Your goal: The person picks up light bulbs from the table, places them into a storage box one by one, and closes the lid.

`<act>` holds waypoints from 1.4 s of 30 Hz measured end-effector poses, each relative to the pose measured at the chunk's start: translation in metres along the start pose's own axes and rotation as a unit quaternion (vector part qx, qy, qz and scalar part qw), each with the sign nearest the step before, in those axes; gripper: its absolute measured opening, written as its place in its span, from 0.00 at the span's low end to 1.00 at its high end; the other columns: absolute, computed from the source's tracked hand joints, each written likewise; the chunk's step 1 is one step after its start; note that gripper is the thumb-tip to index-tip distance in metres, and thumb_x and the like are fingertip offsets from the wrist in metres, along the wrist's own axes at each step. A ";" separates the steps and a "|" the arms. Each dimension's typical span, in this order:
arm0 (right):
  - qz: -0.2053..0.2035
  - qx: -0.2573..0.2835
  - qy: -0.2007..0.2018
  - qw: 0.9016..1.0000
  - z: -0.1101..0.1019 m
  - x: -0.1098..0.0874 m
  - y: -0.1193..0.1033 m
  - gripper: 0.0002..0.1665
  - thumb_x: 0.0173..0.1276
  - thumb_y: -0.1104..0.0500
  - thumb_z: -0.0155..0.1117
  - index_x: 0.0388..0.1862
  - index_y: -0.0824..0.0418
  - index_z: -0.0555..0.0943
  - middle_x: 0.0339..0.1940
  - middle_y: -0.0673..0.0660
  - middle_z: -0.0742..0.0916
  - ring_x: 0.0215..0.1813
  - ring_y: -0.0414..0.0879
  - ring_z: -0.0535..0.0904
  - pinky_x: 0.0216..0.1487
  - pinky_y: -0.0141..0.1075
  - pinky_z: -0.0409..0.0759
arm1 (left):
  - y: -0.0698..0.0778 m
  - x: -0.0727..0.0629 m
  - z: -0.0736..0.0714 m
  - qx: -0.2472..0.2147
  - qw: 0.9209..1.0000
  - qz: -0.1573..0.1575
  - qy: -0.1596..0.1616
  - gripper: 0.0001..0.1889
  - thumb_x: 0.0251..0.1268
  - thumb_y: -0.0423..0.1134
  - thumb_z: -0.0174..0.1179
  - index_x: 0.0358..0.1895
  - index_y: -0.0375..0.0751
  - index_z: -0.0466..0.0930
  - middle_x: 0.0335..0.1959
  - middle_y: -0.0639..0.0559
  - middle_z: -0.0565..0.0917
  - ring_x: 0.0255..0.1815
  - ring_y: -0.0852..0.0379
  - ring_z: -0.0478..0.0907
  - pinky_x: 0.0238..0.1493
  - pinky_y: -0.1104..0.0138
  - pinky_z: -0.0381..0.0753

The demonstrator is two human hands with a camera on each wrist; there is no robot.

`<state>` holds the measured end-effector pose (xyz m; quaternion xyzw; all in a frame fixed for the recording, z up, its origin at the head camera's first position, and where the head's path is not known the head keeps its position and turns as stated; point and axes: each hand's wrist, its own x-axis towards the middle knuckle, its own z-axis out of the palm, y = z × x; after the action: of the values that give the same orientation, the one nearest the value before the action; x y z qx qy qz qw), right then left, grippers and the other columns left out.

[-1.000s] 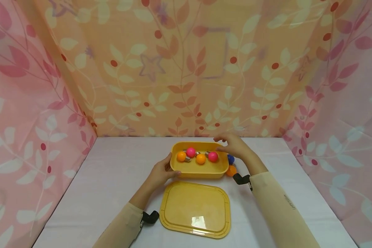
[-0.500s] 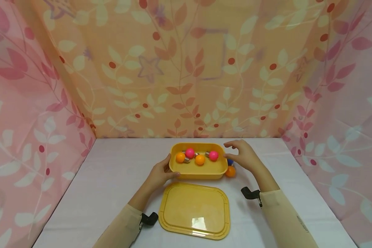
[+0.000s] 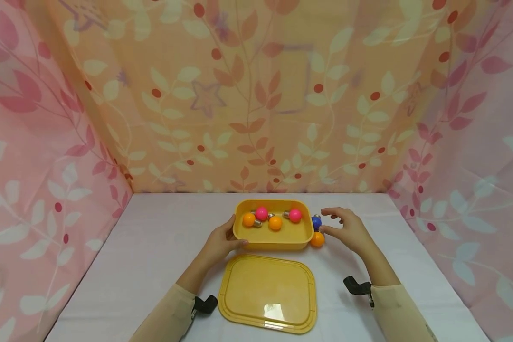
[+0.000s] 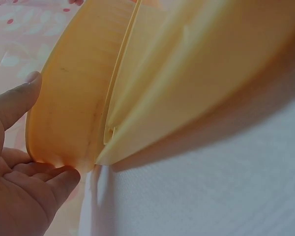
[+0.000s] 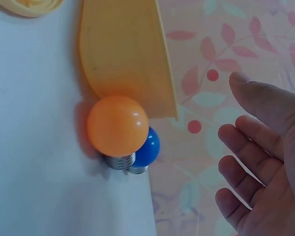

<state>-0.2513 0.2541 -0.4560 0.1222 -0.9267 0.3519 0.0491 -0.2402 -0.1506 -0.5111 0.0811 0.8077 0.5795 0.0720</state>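
A yellow plastic box holds two pink light bulbs, one a pink bulb at the right, and two orange ones, among them an orange bulb in the middle. My left hand grips the box's left end, thumb at the front corner, fingers along the side. Outside the right end, a blue bulb and a loose orange bulb lie on the table against each other. Just right of them hovers my right hand, fingers spread and loosely bent, nothing in it.
The yellow lid lies flat in front of the box, between the forearms. A white cloth covers the table. Patterned curtains stand at the back and both sides.
My right hand has moved from over the box's right end outward to the right and nearer, uncovering the blue bulb. My left hand keeps its hold on the box.
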 end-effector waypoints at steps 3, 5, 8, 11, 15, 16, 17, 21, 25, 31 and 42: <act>0.011 0.012 0.000 1.000 0.002 -0.005 0.005 0.33 0.63 0.46 0.78 0.65 0.52 0.81 0.61 0.55 0.85 0.61 0.57 0.76 0.62 0.57 0.76 | 0.000 0.001 0.000 -0.006 1.000 -0.002 0.001 0.53 0.59 0.38 0.76 0.83 0.41 0.50 0.83 0.45 0.56 0.80 0.48 0.61 0.75 0.57 0.68; 0.016 0.018 0.004 1.000 0.004 -0.008 0.009 0.34 0.62 0.45 0.78 0.65 0.53 0.81 0.60 0.55 0.85 0.60 0.58 0.76 0.62 0.56 0.76 | 0.000 0.001 -0.001 -0.008 1.000 -0.003 0.000 0.53 0.59 0.38 0.76 0.83 0.41 0.50 0.83 0.45 0.56 0.80 0.48 0.61 0.75 0.57 0.68; 0.021 0.016 0.007 1.000 0.007 -0.011 0.017 0.36 0.62 0.44 0.78 0.66 0.55 0.80 0.61 0.57 0.85 0.60 0.58 0.76 0.60 0.54 0.76 | 0.000 0.003 -0.001 -0.009 1.000 -0.001 0.000 0.53 0.59 0.37 0.76 0.83 0.41 0.49 0.83 0.45 0.56 0.79 0.47 0.62 0.75 0.57 0.68; 0.031 0.019 0.005 0.999 0.011 -0.013 0.025 0.37 0.62 0.45 0.78 0.67 0.56 0.80 0.61 0.58 0.85 0.60 0.57 0.76 0.60 0.52 0.75 | 0.000 0.004 -0.001 -0.008 1.000 -0.001 0.001 0.53 0.59 0.37 0.76 0.83 0.41 0.49 0.83 0.44 0.56 0.79 0.47 0.62 0.74 0.57 0.68; 0.047 0.034 -0.002 0.998 0.016 -0.016 0.033 0.39 0.62 0.45 0.78 0.69 0.57 0.78 0.63 0.57 0.85 0.60 0.56 0.75 0.60 0.51 0.75 | 0.000 0.005 -0.002 -0.008 1.000 -0.002 0.000 0.53 0.59 0.36 0.76 0.83 0.41 0.49 0.83 0.44 0.55 0.79 0.47 0.62 0.74 0.58 0.68; 0.051 0.037 -0.004 0.998 0.017 -0.017 0.035 0.39 0.62 0.45 0.78 0.69 0.57 0.78 0.63 0.57 0.84 0.60 0.55 0.75 0.61 0.50 0.75 | 0.000 0.005 -0.002 -0.009 1.000 -0.002 -0.001 0.53 0.59 0.36 0.76 0.83 0.40 0.49 0.83 0.44 0.55 0.79 0.47 0.62 0.74 0.58 0.68; 0.055 0.043 -0.005 0.998 0.018 -0.017 0.036 0.39 0.62 0.45 0.78 0.69 0.57 0.78 0.64 0.58 0.84 0.60 0.55 0.75 0.61 0.50 0.75 | 0.000 0.005 -0.002 -0.009 1.000 -0.002 -0.002 0.53 0.59 0.36 0.76 0.83 0.40 0.49 0.83 0.44 0.55 0.80 0.47 0.61 0.74 0.58 0.68; 0.066 0.057 -0.009 0.996 0.024 -0.019 0.042 0.39 0.63 0.45 0.78 0.70 0.58 0.77 0.64 0.59 0.84 0.61 0.56 0.76 0.60 0.48 0.76 | -0.001 0.004 -0.001 -0.013 1.000 -0.001 -0.003 0.53 0.59 0.36 0.76 0.83 0.39 0.48 0.83 0.43 0.55 0.80 0.47 0.61 0.74 0.58 0.68; 0.068 0.070 -0.007 0.995 0.030 -0.020 0.046 0.39 0.63 0.46 0.78 0.69 0.59 0.78 0.64 0.61 0.84 0.60 0.57 0.76 0.59 0.47 0.76 | -0.001 0.004 -0.001 -0.009 1.000 -0.002 -0.001 0.53 0.59 0.36 0.76 0.83 0.40 0.49 0.83 0.44 0.56 0.79 0.49 0.62 0.74 0.58 0.68; 0.086 0.081 -0.012 0.993 0.037 -0.021 0.051 0.42 0.60 0.43 0.79 0.70 0.58 0.77 0.65 0.60 0.83 0.60 0.55 0.76 0.56 0.43 0.78 | -0.001 0.003 0.000 -0.002 1.000 0.001 0.003 0.53 0.59 0.36 0.76 0.83 0.41 0.50 0.82 0.45 0.57 0.79 0.49 0.62 0.75 0.58 0.68; 0.107 0.086 -0.028 0.990 0.049 -0.022 0.050 0.45 0.61 0.43 0.78 0.72 0.60 0.75 0.65 0.63 0.82 0.62 0.58 0.75 0.63 0.52 0.76 | 0.001 0.000 0.001 0.001 1.000 -0.007 0.004 0.52 0.59 0.37 0.76 0.82 0.40 0.51 0.83 0.46 0.56 0.80 0.49 0.61 0.75 0.58 0.68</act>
<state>-0.2436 0.2615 -0.5284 0.0357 -0.9017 0.4301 -0.0254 -0.2404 -0.1493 -0.5101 0.0729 0.8091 0.5786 0.0724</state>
